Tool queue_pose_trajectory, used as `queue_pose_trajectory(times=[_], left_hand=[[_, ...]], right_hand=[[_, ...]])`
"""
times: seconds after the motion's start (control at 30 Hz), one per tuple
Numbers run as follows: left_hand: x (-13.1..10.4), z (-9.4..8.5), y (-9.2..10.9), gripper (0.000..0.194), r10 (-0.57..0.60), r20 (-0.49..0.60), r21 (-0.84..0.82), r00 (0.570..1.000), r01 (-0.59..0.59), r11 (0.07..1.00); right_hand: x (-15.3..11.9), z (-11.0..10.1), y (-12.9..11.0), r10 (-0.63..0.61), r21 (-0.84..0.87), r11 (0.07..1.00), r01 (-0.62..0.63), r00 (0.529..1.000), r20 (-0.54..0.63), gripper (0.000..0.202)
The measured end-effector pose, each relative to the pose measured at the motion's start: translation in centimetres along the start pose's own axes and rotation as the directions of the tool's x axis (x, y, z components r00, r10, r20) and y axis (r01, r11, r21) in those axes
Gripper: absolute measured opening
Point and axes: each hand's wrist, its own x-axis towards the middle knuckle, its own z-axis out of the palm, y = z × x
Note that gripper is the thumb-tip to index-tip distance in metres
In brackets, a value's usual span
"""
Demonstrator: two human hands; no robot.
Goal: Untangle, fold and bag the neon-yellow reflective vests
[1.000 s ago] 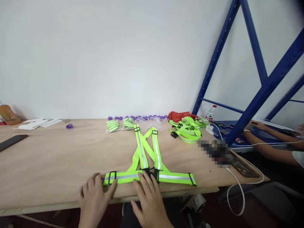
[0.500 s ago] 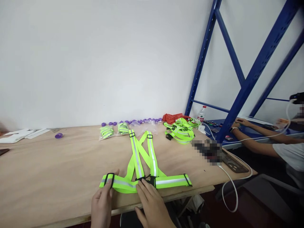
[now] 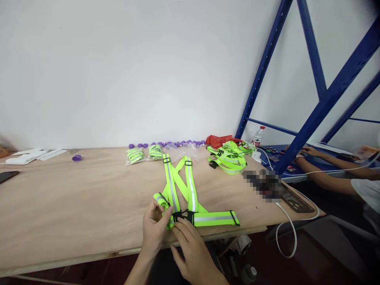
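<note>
A fluorescent yellow-green reflective vest (image 3: 192,189) made of straps lies on the wooden table, its two shoulder straps pointing to the wall. My left hand (image 3: 153,227) grips the left end of its waist strap, lifted and folded inward over the vest. A black slider shows on that raised part. My right hand (image 3: 190,247) lies with fingers stretched out beside the black buckle (image 3: 184,216), its fingertips touching the strap there. The right part of the waist strap stays flat, ending in another black slider (image 3: 234,217).
Two bagged vests (image 3: 135,155), clear plastic bags (image 3: 185,150) and several purple rolls (image 3: 162,145) line the wall. A heap of loose vests (image 3: 230,157) sits to the right, near a bottle (image 3: 258,137) and a blue rack post (image 3: 297,136). Another person's arms (image 3: 329,178) are at the far right.
My left hand has moved right and up, folding the left waist strap, flat before, in toward the buckle. My right hand stays at the buckle. The view has shifted slightly.
</note>
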Motion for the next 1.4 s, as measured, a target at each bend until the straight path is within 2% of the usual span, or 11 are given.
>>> queue_pose_trajectory(times=[0.1, 0.23, 0.37, 0.47, 0.53, 0.67, 0.8, 1.0, 1.13, 1.3, 1.4], left_hand=[[0.1, 1.6, 0.4, 0.021, 0.037, 0.241, 0.148, 0.97, -0.074, 0.986], [0.5, 2.8, 0.1, 0.03, -0.076, 0.557, 0.385, 0.827, -0.177, 0.906], [0.5, 3.0, -0.9, 0.031, -0.157, 0.628, 0.51, 0.762, -0.251, 0.823], [0.4, 3.0, -1.3, 0.029, -0.128, 0.689, 0.537, 0.713, -0.384, 0.751], [0.4, 2.9, -1.4, 0.027, -0.097, 0.741, 0.517, 0.664, -0.473, 0.714], [0.3, 2.7, -1.5, 0.022, -0.034, 0.784, 0.51, 0.62, -0.612, 0.604], [-1.3, 3.0, -1.4, 0.027, -0.001, 0.824, 0.53, 0.567, -0.769, 0.357], [-6.5, 3.7, -2.0, 0.063, -0.053, 0.741, 0.671, 0.669, -0.741, 0.028], [-7.3, 3.5, -2.5, 0.08, -0.046, 0.708, 0.706, 0.704, -0.707, 0.044], [-7.1, 3.4, -2.5, 0.084, -0.067, 0.696, 0.717, 0.715, -0.69, 0.101], [-7.3, 3.5, -2.5, 0.085, -0.092, 0.683, 0.73, 0.725, -0.671, 0.134]], right_hand=[[0.2, -0.5, -0.2, 0.013, 0.033, 0.999, -0.013, 1.0, 0.014, 0.048], [-0.1, -0.3, 0.1, 0.031, 0.07, 0.997, -0.03, 0.999, -0.018, 0.038], [-1.1, -1.3, 1.1, -0.045, 0.189, 0.981, 0.055, 0.998, -0.054, 0.029], [-2.4, -4.5, 3.2, -0.085, 0.196, 0.973, 0.12, 0.98, -0.182, 0.035], [-3.3, -7.3, 5.5, -0.004, 0.091, 0.996, 0.025, 0.974, -0.225, 0.031], [-4.9, -11.9, 11.3, 0.279, -0.115, 0.952, -0.284, 0.959, -0.053, 0.046], [-5.3, -14.1, 14.4, 0.393, -0.065, 0.919, -0.388, 0.891, 0.227, 0.052], [-4.1, -15.2, 13.8, 0.471, 0.126, 0.847, -0.516, 0.839, 0.271, 0.041], [-4.2, -14.5, 14.0, 0.553, 0.397, 0.702, -0.591, 0.804, 0.22, 0.046], [-2.1, -12.3, 13.2, 0.504, 0.639, 0.63, -0.442, 0.859, 0.097, 0.051], [1.5, -10.9, 10.6, 0.395, 0.68, 0.599, -0.423, 0.895, 0.209, 0.051]])
